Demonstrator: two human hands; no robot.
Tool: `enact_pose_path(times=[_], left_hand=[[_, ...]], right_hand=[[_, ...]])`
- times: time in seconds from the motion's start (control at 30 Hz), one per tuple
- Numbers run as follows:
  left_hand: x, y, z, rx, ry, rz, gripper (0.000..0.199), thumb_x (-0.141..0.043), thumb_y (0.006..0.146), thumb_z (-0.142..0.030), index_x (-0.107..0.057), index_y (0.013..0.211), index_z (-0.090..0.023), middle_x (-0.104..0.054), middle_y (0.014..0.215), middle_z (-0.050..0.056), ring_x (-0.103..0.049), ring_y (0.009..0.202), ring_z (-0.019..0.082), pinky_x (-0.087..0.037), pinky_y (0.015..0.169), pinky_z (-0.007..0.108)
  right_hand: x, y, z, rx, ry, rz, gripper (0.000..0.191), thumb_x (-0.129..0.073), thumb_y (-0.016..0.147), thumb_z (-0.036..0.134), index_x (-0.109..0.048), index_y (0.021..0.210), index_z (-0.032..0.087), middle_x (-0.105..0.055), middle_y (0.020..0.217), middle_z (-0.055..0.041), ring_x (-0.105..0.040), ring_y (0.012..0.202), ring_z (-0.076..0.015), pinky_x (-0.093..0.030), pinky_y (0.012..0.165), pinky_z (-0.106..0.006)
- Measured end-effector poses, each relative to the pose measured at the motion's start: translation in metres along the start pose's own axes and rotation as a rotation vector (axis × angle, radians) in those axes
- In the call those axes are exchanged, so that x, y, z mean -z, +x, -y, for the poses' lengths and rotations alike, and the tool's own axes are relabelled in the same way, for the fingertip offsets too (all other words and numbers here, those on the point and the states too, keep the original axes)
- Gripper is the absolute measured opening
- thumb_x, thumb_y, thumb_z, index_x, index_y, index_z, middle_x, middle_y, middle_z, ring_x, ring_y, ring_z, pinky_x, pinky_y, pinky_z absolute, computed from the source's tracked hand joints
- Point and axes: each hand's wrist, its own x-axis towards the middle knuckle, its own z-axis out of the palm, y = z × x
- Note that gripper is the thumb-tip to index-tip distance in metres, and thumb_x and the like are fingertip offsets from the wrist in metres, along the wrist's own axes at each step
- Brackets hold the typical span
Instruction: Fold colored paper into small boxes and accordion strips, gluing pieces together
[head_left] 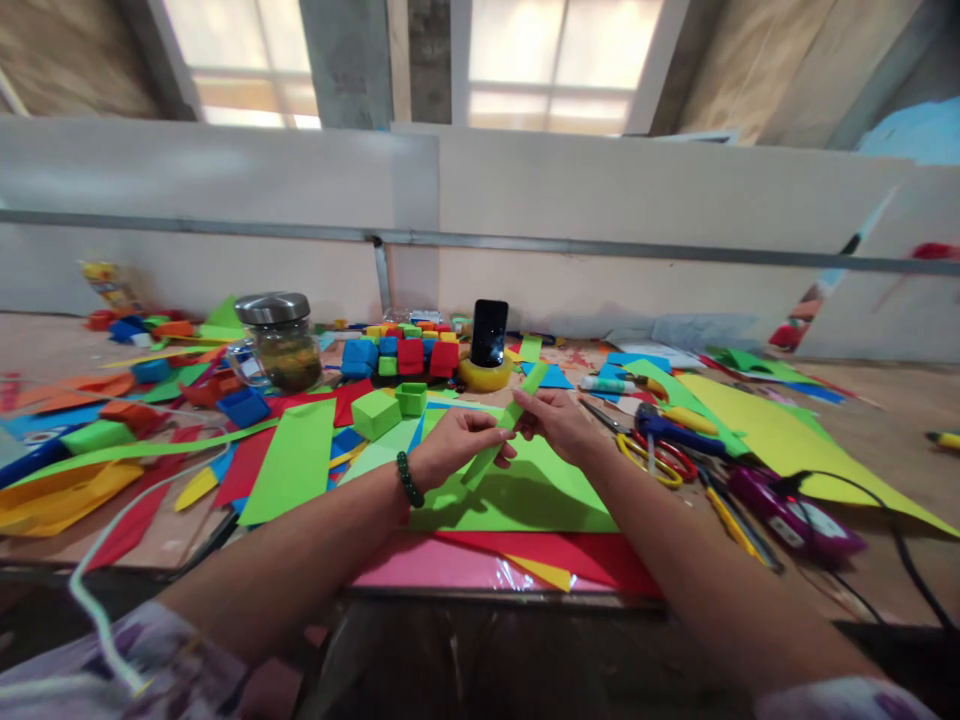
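Note:
A narrow green paper strip (486, 459) slants between my two hands, its far end pointing up and to the right. My left hand (459, 446), with a dark beaded bracelet (409, 478) at the wrist, pinches the strip about midway along. Higher up, the fingers of my right hand (553, 422) are closed on the same strip. Below both hands lies a large green paper sheet (555, 495) on top of red paper (615, 560). Just left of my hands stand a green paper box (376, 414) and a smaller open green box (411, 399).
A lidded glass mug (285, 350) stands at the left. Behind my hands, a phone (489, 333) leans upright in a tape roll (484, 375), near red and blue paper cubes (410, 357). Scissors (649, 462), a purple device (795, 515) and yellow paper (795, 440) lie at right.

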Motion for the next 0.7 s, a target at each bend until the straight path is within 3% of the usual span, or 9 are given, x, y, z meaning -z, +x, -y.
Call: enact_pose_path(times=[0.1, 0.23, 0.7], left_hand=[[-0.0010, 0.0023, 0.0021, -0.016, -0.072, -0.053, 0.034, -0.079, 0.062, -0.038, -0.063, 0.070, -0.010, -0.066, 0.067, 0.004, -0.061, 0.059, 0.012, -0.050, 0.062, 0.027], [-0.0009, 0.0017, 0.0008, -0.041, -0.102, -0.072, 0.036, -0.077, 0.065, -0.042, -0.060, 0.068, -0.010, -0.060, 0.061, 0.000, -0.058, 0.056, 0.010, -0.053, 0.060, 0.027], [-0.0019, -0.0006, -0.0038, -0.013, -0.207, -0.020, 0.040, -0.072, 0.070, -0.048, -0.065, 0.079, -0.009, -0.066, 0.078, 0.007, -0.064, 0.076, 0.019, -0.057, 0.068, 0.036]], right_hand=[[-0.0015, -0.0018, 0.0026, 0.015, -0.025, 0.000, 0.048, -0.073, 0.063, 0.060, -0.064, 0.056, 0.014, -0.062, 0.050, -0.0015, -0.050, 0.042, -0.0074, -0.037, 0.043, -0.021], [-0.0041, -0.0048, 0.0072, 0.077, -0.146, 0.030, 0.051, -0.070, 0.064, 0.064, -0.064, 0.054, 0.014, -0.060, 0.048, -0.0013, -0.050, 0.042, -0.0079, -0.037, 0.043, -0.022], [-0.0001, -0.0054, 0.0105, 0.124, -0.220, -0.011, 0.055, -0.063, 0.069, 0.068, -0.063, 0.056, 0.014, -0.058, 0.049, -0.0013, -0.049, 0.042, -0.0079, -0.036, 0.043, -0.022]])
